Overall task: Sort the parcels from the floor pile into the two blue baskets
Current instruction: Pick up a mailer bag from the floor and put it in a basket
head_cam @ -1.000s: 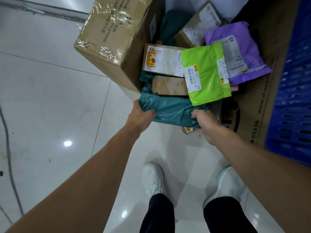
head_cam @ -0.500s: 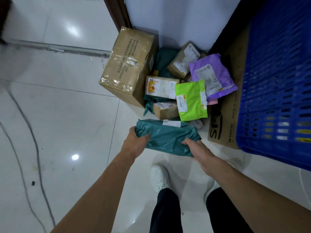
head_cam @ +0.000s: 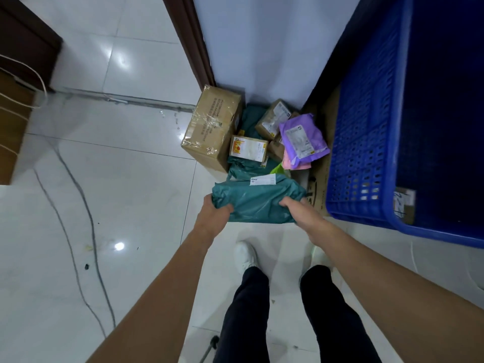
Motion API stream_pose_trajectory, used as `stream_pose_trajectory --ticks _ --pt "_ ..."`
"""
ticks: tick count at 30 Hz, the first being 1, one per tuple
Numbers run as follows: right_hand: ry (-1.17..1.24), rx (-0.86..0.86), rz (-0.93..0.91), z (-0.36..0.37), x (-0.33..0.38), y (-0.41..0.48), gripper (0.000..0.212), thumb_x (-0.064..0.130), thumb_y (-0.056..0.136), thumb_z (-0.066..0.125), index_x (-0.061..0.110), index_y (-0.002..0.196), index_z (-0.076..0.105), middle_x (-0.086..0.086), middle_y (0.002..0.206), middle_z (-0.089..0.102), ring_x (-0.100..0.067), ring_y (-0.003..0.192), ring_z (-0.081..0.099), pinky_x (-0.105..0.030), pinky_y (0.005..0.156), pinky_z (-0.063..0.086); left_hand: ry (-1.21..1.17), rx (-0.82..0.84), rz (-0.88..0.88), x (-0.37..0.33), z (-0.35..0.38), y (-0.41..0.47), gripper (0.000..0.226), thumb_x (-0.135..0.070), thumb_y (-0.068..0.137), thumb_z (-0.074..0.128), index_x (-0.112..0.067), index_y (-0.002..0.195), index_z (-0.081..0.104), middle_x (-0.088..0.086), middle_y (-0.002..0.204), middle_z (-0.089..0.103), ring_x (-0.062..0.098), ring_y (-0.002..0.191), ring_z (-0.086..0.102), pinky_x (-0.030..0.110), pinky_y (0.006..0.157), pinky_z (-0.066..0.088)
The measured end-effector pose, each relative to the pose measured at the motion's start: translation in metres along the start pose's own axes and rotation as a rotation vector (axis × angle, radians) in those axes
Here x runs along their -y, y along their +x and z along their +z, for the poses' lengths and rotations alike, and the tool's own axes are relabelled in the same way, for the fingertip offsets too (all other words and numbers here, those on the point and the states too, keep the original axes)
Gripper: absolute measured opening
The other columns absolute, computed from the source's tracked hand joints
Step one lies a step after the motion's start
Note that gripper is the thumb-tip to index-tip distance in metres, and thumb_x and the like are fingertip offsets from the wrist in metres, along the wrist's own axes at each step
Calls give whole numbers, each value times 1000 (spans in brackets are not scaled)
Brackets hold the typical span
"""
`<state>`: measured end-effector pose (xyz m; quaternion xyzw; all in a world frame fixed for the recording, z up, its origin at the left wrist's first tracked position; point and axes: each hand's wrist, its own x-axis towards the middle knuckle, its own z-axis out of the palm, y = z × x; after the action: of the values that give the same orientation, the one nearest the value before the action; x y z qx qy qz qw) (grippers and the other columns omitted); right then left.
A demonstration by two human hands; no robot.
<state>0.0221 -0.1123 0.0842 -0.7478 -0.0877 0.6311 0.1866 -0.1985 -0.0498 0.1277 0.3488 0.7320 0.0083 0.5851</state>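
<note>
A teal, pillow-shaped soft plastic mailer bag (head_cam: 258,203) is held clear of the white glossy tiled floor (head_cam: 117,192), in front of the floor pile and near the corner of the blue perforated plastic basket (head_cam: 366,153). Its left end is gripped by the left hand (head_cam: 213,218) and its right end by the right hand (head_cam: 301,214), with the fingers (head_cam: 288,203) of both curled over the film and pressed into it. The film is seen to be thin, satin-surfaced and creased, and it is dented where it is squeezed, so the contents are judged to be soft, pliant and probably light; breakage is not expected. The surface is likely to be slick, and a sag in the middle is to be expected if only one end is taken, so a hold at both short ends, with some film bunched under the fingers, is judged the surest. A white paper label (head_cam: 263,180) is stuck along the far edge. In the pile behind, a large brown cardboard box bound in crinkled clear tape (head_cam: 212,127), a small flat cardboard box with a white label (head_cam: 248,148) and a purple plastic mailer (head_cam: 303,140) are seen, stiff-edged cartons being mixed with limp bags. The basket's wall is a rigid moulded lattice.
</note>
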Motion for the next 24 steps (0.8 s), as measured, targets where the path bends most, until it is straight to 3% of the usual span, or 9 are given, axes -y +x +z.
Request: stream_pose_trajectory --ticks 6,11,16,19,22,24 --pt "-21 6 -79 -14 35 -86 56 41 79 65 30 132 54 5 121 66 -15 108 63 -37 99 48 -71 -26 50 -31 -24 -66 58 -22 93 63 -19 144 38 3 129 55 24 114 56 44 102 48" --pt "-3 -2 -112 -20 49 -149 68 52 66 65 32 131 54 6 123 66 -15 110 62 -43 105 47 -108 -38 96 -50 -42 -124 55 -19 93 63 -15 143 39 2 122 53 23 110 55 40 98 48" --pt "77 -31 -135 -32 62 -205 67 57 69 64 29 129 54 4 125 64 -17 111 62 -44 104 48 -165 -84 100 -69 -50 -173 57 -46 85 69 -18 129 46 5 119 59 23 105 61 46 97 54" --pt "138 -104 -159 -41 75 -229 78 64 69 66 23 134 55 1 128 62 -21 112 62 -43 101 51 -223 -118 90 -80 -53 -195 62 -63 78 65 -20 119 48 4 112 59 25 103 62 50 90 57" --pt "177 -192 -231 -52 90 -255 55 57 87 64 19 125 55 -1 117 60 -21 108 61 -39 96 51 -299 -142 115 -95 -56 -213 57 -62 87 62 -18 122 49 2 111 58 25 104 61 47 83 60" --pt "211 -231 -274 -60 99 -268 52 60 87 64 19 118 55 1 111 60 -19 103 61 -40 94 52 -327 -140 143 -106 -58 -220 54 -55 89 62 -16 126 52 4 117 60 27 107 61 49 84 60"
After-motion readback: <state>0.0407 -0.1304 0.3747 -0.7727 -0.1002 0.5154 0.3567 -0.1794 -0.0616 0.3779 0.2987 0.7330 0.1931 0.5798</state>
